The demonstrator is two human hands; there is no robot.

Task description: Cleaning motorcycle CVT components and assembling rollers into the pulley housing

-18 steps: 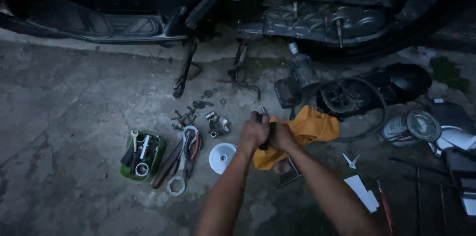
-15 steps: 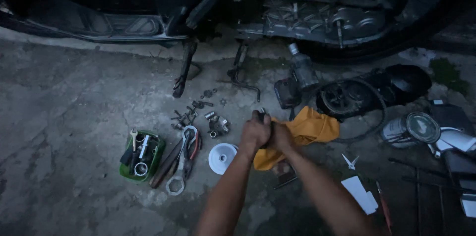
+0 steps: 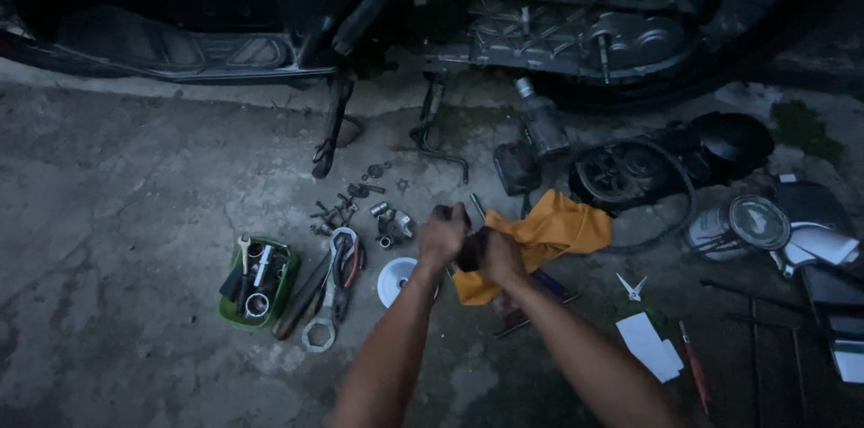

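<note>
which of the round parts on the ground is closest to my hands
The white round disc, just beside your left hand; the dark pulley wheel lies farther right.

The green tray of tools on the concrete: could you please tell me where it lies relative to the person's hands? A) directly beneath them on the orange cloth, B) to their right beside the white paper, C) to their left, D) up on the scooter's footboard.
C: the green tray sits on the concrete well to the left of the left hand and right hand, which meet over the orange cloth.
</note>
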